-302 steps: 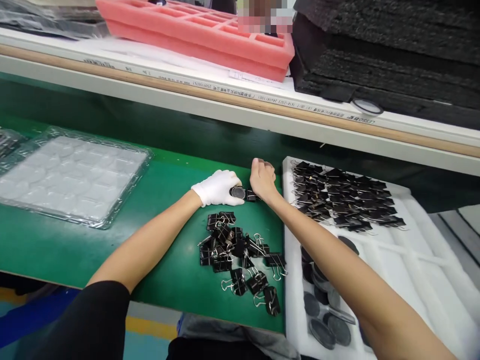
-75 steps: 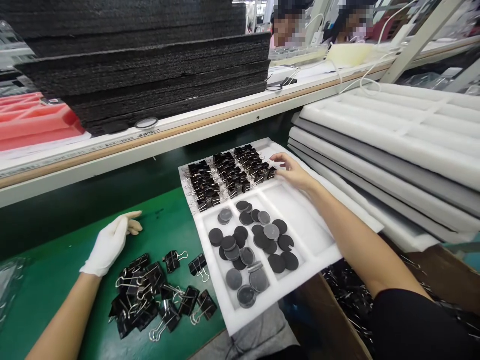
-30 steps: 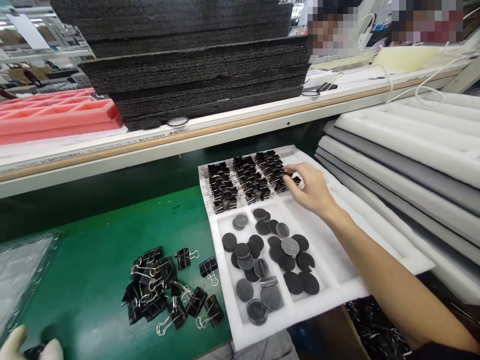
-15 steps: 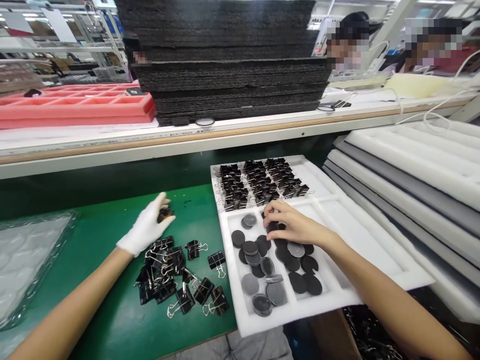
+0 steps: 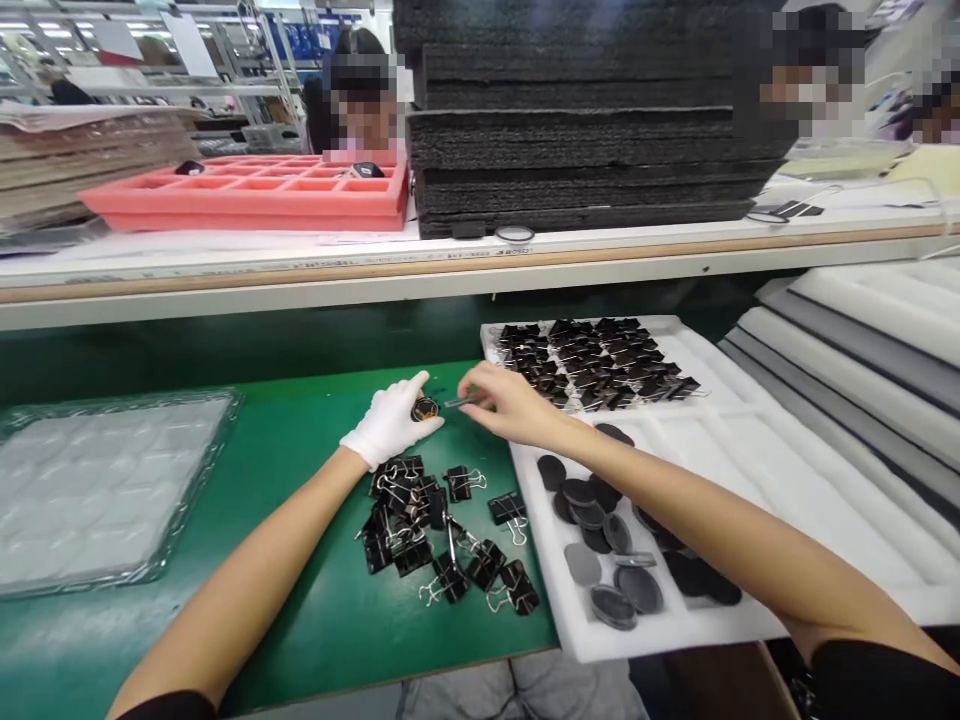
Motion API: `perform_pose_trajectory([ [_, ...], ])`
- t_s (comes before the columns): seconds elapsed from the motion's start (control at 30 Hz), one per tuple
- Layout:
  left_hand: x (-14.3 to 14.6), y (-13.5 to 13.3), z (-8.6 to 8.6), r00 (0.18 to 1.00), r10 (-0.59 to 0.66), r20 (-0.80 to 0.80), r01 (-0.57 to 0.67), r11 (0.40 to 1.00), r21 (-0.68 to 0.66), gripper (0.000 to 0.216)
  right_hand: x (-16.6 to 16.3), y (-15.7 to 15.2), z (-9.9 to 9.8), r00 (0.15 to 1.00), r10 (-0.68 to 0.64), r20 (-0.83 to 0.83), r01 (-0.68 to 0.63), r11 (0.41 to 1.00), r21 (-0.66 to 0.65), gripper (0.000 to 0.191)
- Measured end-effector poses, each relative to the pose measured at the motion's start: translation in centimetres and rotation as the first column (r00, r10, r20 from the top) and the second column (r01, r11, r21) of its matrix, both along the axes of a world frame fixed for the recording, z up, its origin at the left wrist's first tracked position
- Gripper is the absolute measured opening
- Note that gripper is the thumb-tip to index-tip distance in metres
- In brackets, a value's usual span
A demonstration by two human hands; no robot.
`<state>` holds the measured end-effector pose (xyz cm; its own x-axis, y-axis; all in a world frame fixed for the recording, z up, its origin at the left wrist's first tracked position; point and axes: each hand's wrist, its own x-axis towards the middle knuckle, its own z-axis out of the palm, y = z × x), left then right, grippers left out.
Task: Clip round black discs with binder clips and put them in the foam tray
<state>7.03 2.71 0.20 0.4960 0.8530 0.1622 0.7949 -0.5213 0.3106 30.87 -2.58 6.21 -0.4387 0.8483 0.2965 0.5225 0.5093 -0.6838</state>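
My left hand [image 5: 388,424], in a white glove, rests on the green mat and pinches a small round dark part [image 5: 424,408]. My bare right hand [image 5: 504,402] is closed just to its right and holds a thin disc [image 5: 459,402] edge-on towards that part. A loose pile of black binder clips [image 5: 442,530] lies on the mat below both hands. The white foam tray [image 5: 750,480] on the right holds rows of clipped pieces [image 5: 596,360] at the back and several dark discs [image 5: 611,545] at the front.
A clear plastic blister tray [image 5: 105,480] lies on the mat at the left. The shelf above carries a pink foam tray [image 5: 255,190] and a stack of black foam sheets [image 5: 585,130]. White foam trays [image 5: 870,320] are piled at the right. Other people sit beyond the shelf.
My right hand has left the discs in the tray and come left with one disc. My left hand has moved right to meet it, holding the round part. The view has swung left.
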Motion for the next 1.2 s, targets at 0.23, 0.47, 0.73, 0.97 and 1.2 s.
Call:
perform_pose_trajectory([
  [0.23, -0.2, 0.2, -0.5, 1.0, -0.025, 0.019, 0.026, 0.999, -0.038, 0.08, -3.3, 3.1, -5.6, 0.982, 0.056, 0.178, -0.096, 0.969, 0.227, 0.017],
  [0.47, -0.4, 0.3, -0.7, 0.999, -0.04, 0.026, 0.041, 0.997, -0.065, 0.086, -2.8, 3.0, -7.3, 0.972, 0.119, 0.201, -0.163, 0.962, 0.219, 0.03],
  [0.73, -0.2, -0.1, -0.5, 0.999, -0.039, -0.01, 0.038, 0.999, -0.021, 0.079, -2.7, 2.2, -2.8, 0.967, 0.052, 0.25, -0.099, 0.979, 0.177, 0.028],
  [0.97, -0.1, -0.6, 0.0, 0.998, 0.054, -0.018, -0.054, 0.999, 0.001, 0.08, -1.5, -1.2, 2.4, 0.754, 0.383, 0.534, -0.111, 0.875, -0.472, 0.034],
  [1.2, -0.2, -0.2, -0.1, 0.999, -0.011, 0.043, 0.012, 1.0, -0.019, 0.079, -1.1, 2.3, -1.3, 0.817, -0.005, 0.577, 0.067, 0.994, -0.086, 0.033],
])
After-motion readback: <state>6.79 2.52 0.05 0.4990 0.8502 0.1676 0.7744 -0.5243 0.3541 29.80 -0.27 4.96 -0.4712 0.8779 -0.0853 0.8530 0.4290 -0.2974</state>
